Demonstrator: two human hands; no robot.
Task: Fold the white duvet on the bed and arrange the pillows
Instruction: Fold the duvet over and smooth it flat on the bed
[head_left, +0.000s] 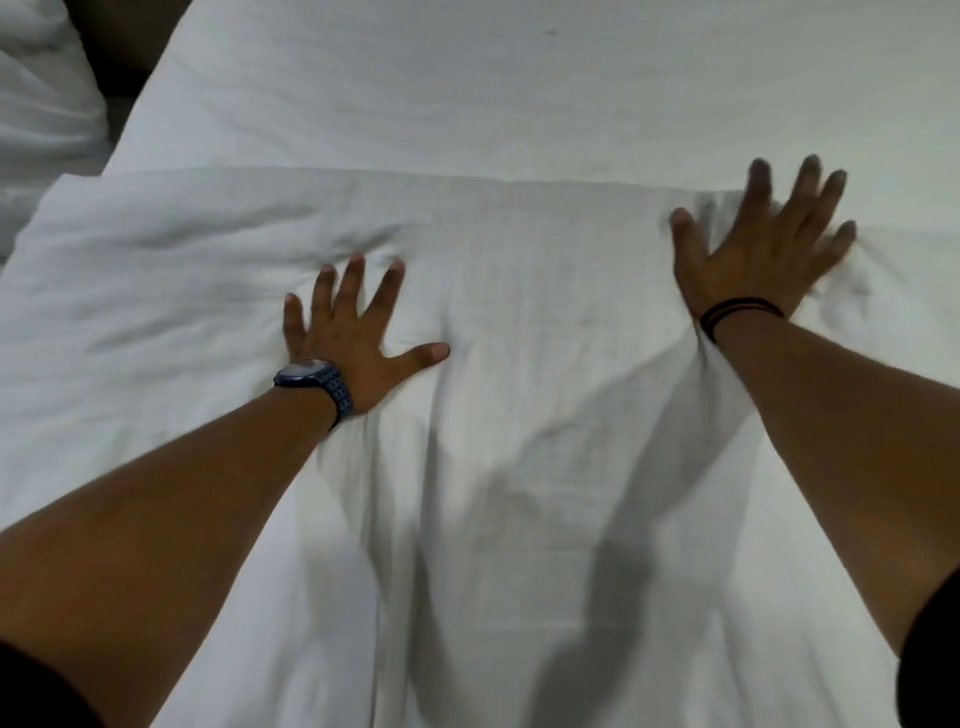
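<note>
Well, the puffy white cotton duvet (493, 322) lies across the near part of the bed, filling everything from 3 o'clock round to 9 o'clock. Its far folded edge runs straight across toward 12 o'clock, with the smooth white bed sheet (519, 78) bare beyond it.

Both hands are flat on top of it. The left hand (353, 338), with a dark blue wristwatch (306, 375), sits at 9 o'clock, fingers spread wide and palm pressing down, gripping nothing. The right hand (753, 254), with thin black wristbands (740, 310), is out at 2 o'clock just short of the folded edge. It is likewise splayed and holding nothing, and its fingertips are blurred.

From where I stand the duvet looks light, soft and full of air. It dimples under the palms and throws up loose creases around the left hand, so it should flatten with gentle pressure but spring back. The cover seems likely to slide over the filling, so sweeping outward would suit it better than dragging. For another fold I would pinch it at the corners of that far edge, taking cover and filling together, not the middle.

At 10 o'clock a rumpled white fabric bundle (36, 104) sits well apart; I cannot tell whether it is a pillow.
</note>
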